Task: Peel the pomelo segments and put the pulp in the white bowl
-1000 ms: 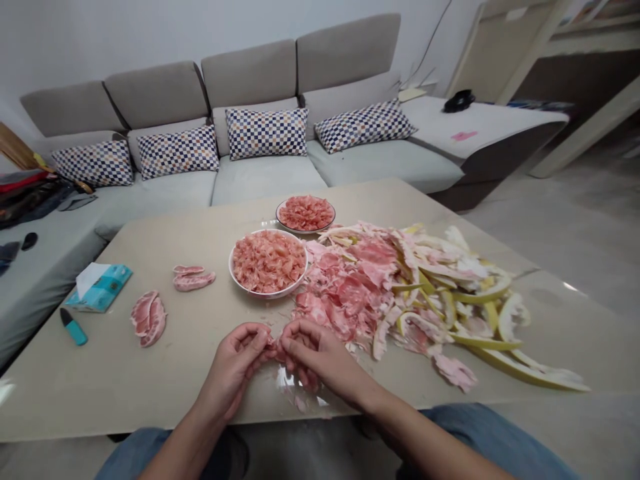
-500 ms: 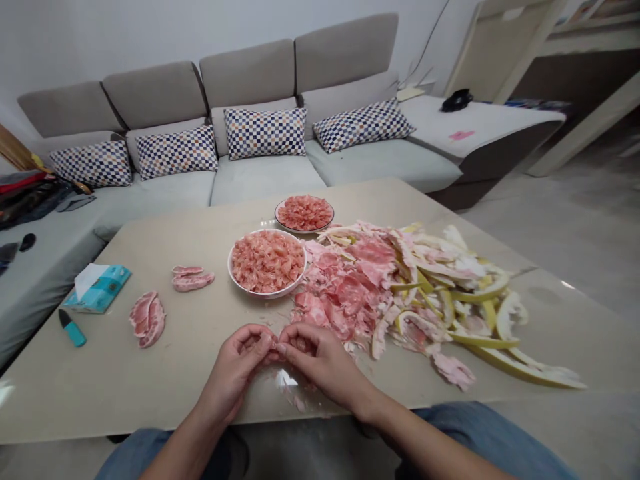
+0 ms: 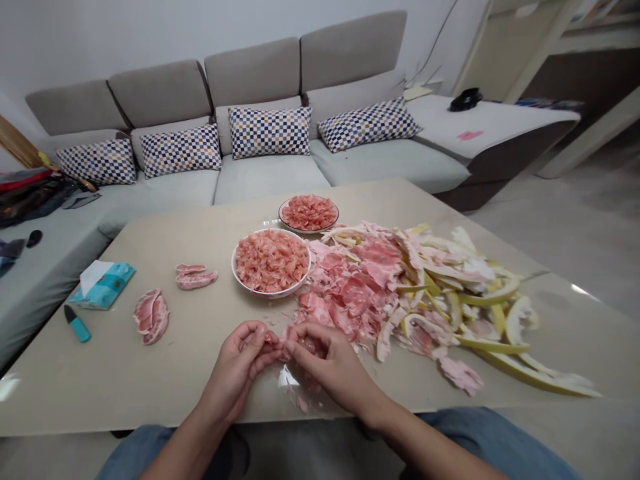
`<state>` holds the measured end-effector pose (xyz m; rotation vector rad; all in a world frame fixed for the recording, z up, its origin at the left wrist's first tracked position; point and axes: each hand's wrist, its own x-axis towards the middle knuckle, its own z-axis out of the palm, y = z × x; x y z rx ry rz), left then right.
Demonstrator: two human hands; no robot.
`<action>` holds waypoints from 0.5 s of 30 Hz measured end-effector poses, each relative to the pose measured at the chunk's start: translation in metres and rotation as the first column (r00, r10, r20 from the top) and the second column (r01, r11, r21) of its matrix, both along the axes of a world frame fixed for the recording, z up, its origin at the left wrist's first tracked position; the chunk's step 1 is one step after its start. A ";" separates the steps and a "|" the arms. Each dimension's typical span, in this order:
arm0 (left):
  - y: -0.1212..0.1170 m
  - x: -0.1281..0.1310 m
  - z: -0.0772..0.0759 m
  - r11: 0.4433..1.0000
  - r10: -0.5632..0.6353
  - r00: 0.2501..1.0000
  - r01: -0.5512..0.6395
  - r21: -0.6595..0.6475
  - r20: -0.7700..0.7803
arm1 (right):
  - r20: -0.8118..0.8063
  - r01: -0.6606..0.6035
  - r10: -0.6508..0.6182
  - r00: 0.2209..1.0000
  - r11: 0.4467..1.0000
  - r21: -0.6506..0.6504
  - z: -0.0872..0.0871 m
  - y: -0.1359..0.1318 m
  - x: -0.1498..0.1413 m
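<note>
Over the near part of the table, my left hand pinches a small piece of pink pomelo flesh between thumb and fingers. Close beside it, my right hand is closed on a bit of pale pink pomelo membrane, its fingers curled and partly hiding it. Just beyond the hands stands a white bowl heaped with peeled pink pulp. Behind that is a dark-rimmed plate of more pulp. To the left lie pomelo segments with skin on, and a smaller pair of segments.
Pink membranes and yellow-green pomelo rinds cover the table's right side. A tissue pack and a small knife with a teal handle lie at the left. A grey sofa with checkered cushions stands beyond the table.
My hands have drawn slightly apart, opening a little gap between the flesh and the membrane. The view has shifted slightly, and the bowls and segments stay in place on the table.
</note>
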<state>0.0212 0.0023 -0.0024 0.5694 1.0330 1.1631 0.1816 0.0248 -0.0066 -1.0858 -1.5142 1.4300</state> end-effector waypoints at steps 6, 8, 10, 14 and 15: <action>-0.002 0.001 -0.001 0.996 -0.083 0.989 0.084 -0.002 0.124 | -0.184 -0.138 0.095 0.978 0.961 -0.240 -0.002 0.003 0.004; -0.004 0.002 0.000 0.992 -0.127 0.987 0.128 0.004 0.099 | -0.201 -0.154 0.104 0.974 0.955 -0.253 -0.001 0.003 0.004; -0.005 0.002 -0.001 0.986 -0.164 0.986 0.163 0.019 0.034 | -0.204 -0.162 0.111 0.973 0.954 -0.251 0.000 0.003 0.004; -0.004 0.000 -0.006 0.981 -0.173 0.975 0.183 0.064 -0.138 | -0.206 -0.162 0.111 0.972 0.954 -0.251 0.003 0.002 0.003; -0.004 0.000 -0.008 0.980 -0.170 0.970 0.185 0.070 -0.171 | -0.209 -0.163 0.110 0.972 0.953 -0.255 0.004 0.002 0.003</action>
